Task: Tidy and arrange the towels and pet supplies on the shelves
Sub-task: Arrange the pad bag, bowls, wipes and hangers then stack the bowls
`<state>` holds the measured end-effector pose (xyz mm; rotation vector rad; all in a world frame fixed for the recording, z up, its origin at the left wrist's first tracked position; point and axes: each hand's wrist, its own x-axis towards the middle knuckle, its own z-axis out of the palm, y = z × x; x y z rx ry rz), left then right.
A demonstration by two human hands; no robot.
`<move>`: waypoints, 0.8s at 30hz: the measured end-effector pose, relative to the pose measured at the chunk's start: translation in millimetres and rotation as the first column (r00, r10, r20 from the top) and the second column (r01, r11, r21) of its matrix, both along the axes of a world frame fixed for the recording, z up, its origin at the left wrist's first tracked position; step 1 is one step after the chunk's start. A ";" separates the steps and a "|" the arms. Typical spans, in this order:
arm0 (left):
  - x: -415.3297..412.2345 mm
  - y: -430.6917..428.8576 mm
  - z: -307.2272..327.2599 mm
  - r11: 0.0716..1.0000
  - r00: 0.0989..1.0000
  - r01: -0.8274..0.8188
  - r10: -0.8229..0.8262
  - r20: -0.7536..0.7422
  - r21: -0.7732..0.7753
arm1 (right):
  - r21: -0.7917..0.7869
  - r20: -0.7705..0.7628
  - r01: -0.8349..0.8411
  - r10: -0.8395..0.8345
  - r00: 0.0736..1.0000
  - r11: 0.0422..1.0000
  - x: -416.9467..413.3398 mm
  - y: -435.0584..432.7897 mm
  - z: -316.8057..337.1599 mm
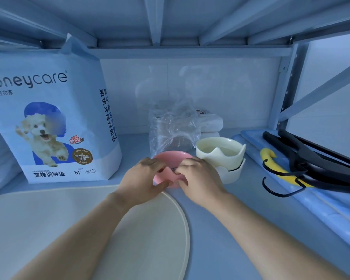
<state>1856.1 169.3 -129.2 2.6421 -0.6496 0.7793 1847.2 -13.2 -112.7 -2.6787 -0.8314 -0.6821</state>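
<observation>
Centrally, your left hand point(143, 178) and right hand point(198, 178) both grip the near rim of the shallow pink plastic bowl point(171, 158) at the middle of the pale blue metal shelf point(133, 148), hemmed by a crinkled clear plastic bag point(172, 126) behind, stacked cream notched bowls point(220, 152) just right, and a round cream mat point(89, 219) beneath your left wrist.

- Pink bowl point(171, 157): smooth, matt plastic.
- Stacked cream bowls point(220, 158): hard, glossy finish, like glaze.
- Clear bag point(173, 126): thin, crinkled plastic film that catches the light.
- Training pad pack point(53, 118): soft printed plastic wrap with a faint sheen.
- Folded towels point(211, 123): white cloth.
- Shelf frame point(190, 52): smooth painted metal.
- Round mat point(89, 229): cream, smooth, matt.
</observation>
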 end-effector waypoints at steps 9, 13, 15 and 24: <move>-1.0 2.2 3.1 0.999 0.999 0.034 -0.034 -0.028 0.007 | -0.003 -0.011 0.004 -0.004 1.000 1.000 2.1 -0.2 -0.9; 0.8 5.1 5.5 0.999 0.995 0.042 -0.043 -0.089 -0.018 | -0.026 -0.023 0.023 -0.024 0.999 0.999 0.1 1.3 0.2; 1.5 5.7 5.2 0.998 0.993 0.057 -0.060 -0.099 -0.028 | -0.022 -0.017 0.022 -0.022 1.000 1.000 -0.7 1.8 0.2; -2.2 2.1 10.9 1.000 0.991 0.014 -0.011 -0.132 0.019 | -0.001 -0.015 0.025 -0.025 1.000 1.000 0.0 1.7 0.6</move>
